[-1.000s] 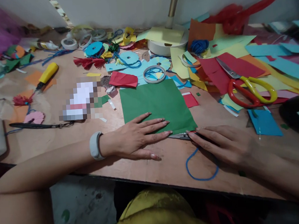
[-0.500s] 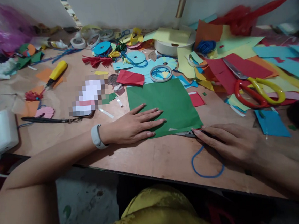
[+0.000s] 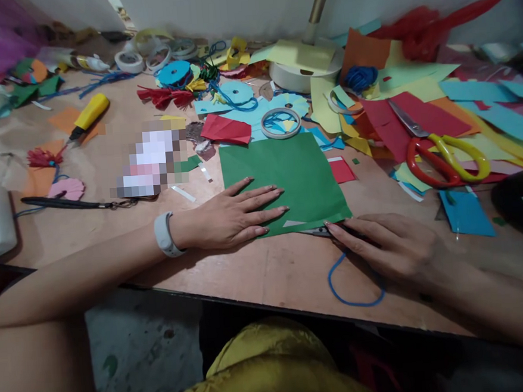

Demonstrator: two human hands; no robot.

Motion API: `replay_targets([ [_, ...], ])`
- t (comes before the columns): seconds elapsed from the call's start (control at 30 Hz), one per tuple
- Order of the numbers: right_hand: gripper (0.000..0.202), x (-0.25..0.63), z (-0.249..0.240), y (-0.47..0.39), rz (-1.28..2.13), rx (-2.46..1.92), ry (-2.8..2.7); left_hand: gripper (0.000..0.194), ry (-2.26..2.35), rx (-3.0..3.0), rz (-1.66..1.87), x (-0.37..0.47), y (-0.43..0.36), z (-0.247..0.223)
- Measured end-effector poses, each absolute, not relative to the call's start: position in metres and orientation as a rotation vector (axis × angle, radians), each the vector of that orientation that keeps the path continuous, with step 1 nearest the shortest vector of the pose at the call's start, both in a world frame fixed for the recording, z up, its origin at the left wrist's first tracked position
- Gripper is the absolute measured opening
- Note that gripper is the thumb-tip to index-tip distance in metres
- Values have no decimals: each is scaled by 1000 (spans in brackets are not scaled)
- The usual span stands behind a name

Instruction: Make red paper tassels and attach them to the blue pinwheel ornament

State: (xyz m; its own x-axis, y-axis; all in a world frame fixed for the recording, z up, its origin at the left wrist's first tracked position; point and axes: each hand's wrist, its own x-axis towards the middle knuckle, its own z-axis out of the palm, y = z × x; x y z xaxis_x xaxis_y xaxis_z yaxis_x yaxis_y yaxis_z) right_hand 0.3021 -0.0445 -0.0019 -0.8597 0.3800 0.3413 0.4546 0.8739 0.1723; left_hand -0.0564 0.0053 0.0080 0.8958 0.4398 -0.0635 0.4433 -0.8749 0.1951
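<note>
Sheet, green: flat on counter, near edge crosswise. Left hand: spread wide on its near left part, grasping nothing. Right hand: at its near right corner, fingers narrow on small scissors, handle hidden, blades pointing left along the near edge. Cord, blue: looped just beside right hand.
</note>
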Motion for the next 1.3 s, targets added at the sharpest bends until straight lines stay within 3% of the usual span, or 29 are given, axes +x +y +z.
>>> replay_targets([
  [0.9,40,280,7,-45,-393,-554,-2757,54,682,2866,-3,-55,3,8],
  [1.17,61,281,7,-47,-308,-626,-2795,56,632,2775,6,-61,9,14],
  [1.3,62,283,4,-48,-319,-606,-2789,59,682,2694,-1,-72,19,21],
])
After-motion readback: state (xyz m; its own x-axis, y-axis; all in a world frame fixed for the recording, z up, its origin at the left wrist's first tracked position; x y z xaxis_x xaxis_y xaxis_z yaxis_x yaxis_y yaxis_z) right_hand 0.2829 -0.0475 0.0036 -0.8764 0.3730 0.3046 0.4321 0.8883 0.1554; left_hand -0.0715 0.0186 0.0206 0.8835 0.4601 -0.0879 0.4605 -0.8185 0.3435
